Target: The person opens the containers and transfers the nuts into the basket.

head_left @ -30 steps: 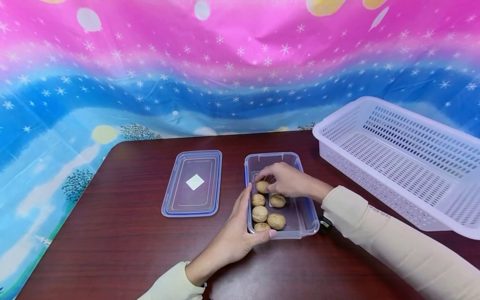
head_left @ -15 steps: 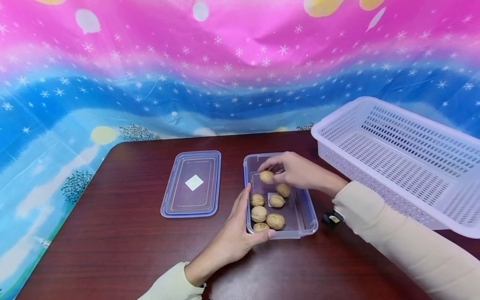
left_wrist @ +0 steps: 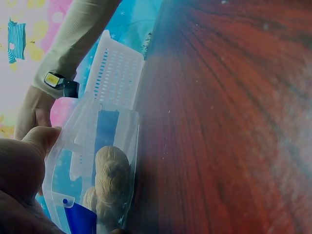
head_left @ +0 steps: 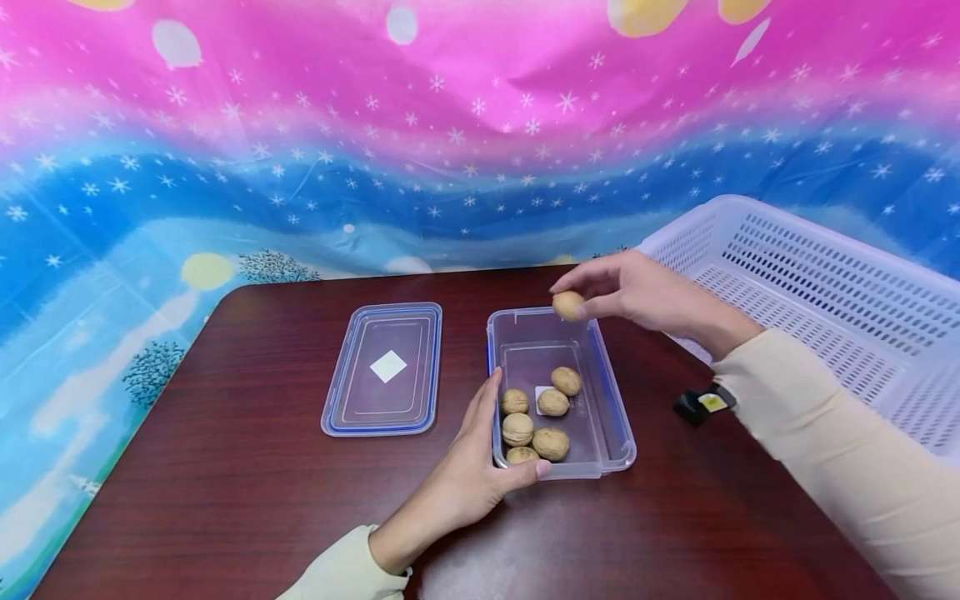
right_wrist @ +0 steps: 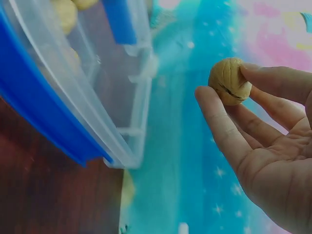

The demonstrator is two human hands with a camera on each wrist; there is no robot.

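Observation:
Between the thumb and fingertips of my right hand [head_left: 648, 292] a walnut [head_left: 568, 306] is pinched, above the far right corner of a clear plastic container [head_left: 615, 408]. The right wrist view shows the same walnut [right_wrist: 230, 81] with its seam visible, held clear of the container wall. My left hand [head_left: 465, 467] holds the container at its near left corner, the thumb [left_wrist: 44, 139] on the near rim and the fingers along the left side. Several walnuts [head_left: 551, 443] lie inside, mostly at the near left. The left fingers are partly hidden by the container in the left wrist view.
A clear lid [head_left: 382, 392] with a blue seal and a white label lies flat to the left on the dark wooden table [head_left: 247, 467]. A large white perforated basket [head_left: 810, 308] stands at the right, partly behind my right arm. A patterned cloth [head_left: 450, 150] hangs behind.
My right hand has lifted the walnut out of the container, up and to the right, towards the far right corner. Another walnut came into sight inside. The left hand stays put.

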